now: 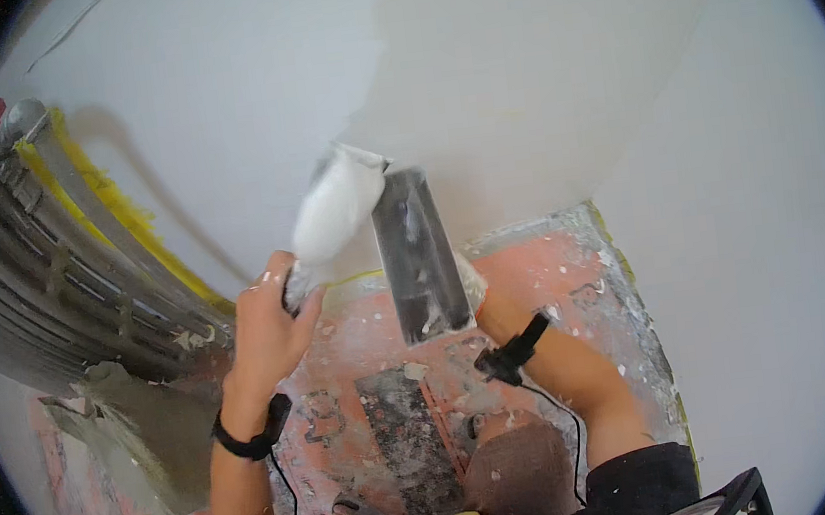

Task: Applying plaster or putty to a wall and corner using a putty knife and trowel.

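Observation:
My left hand (271, 318) is closed around the handle of a putty knife, whose blade carries a thick heap of white plaster (337, 205). The tip of the putty knife (361, 154) comes close to the upper end of a rectangular plastering trowel (421, 257); I cannot tell whether they touch. The trowel's grey metal face is turned toward me, with white smears on it. My right hand (473, 281) is behind the trowel, mostly hidden, in what looks like a pale glove with an orange edge. The wall (514, 76) in front has a greyer coated area beside a whiter one.
A grey ribbed radiator (61, 264) with yellow tape on its pipe stands at the left. Below it lies a crumpled grey-green sheet or bag (140, 437). The reddish floor covering (331, 346) is spattered with plaster. Another wall (734, 254) rises close on the right.

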Available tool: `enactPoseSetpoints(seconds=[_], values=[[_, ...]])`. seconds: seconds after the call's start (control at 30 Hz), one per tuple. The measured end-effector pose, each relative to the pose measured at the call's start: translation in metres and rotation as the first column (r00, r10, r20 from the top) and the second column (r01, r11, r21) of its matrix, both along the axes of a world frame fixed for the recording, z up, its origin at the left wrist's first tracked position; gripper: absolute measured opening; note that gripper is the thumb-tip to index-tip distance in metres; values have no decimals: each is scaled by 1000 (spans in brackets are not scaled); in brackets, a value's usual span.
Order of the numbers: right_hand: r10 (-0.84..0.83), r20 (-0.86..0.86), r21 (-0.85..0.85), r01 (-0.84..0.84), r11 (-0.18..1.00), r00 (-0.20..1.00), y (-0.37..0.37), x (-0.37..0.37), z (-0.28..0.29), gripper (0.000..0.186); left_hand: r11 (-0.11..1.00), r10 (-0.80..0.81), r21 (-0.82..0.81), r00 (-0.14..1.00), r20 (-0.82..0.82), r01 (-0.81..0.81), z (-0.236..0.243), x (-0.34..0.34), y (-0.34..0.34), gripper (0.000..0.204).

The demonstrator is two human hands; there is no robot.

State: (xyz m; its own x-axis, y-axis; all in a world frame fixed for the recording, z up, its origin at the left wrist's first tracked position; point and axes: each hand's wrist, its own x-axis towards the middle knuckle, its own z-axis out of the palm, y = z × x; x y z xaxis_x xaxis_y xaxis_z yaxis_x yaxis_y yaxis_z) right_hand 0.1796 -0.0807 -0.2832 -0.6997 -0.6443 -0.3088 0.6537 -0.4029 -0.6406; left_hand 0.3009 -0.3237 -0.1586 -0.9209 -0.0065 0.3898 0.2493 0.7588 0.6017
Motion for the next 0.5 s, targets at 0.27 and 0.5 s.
enactPoseSetpoints(seconds=[0.27,0.5], values=[[305,124,-509,-204,836,944,-63,28,-59,36,935,159,-307,984,-79,-176,-64,-37,-7,35],[410,3,-575,-334,747,912,-57,18,-73,40,891,178,-398,974,-139,-219,-75,-51,-8,44]])
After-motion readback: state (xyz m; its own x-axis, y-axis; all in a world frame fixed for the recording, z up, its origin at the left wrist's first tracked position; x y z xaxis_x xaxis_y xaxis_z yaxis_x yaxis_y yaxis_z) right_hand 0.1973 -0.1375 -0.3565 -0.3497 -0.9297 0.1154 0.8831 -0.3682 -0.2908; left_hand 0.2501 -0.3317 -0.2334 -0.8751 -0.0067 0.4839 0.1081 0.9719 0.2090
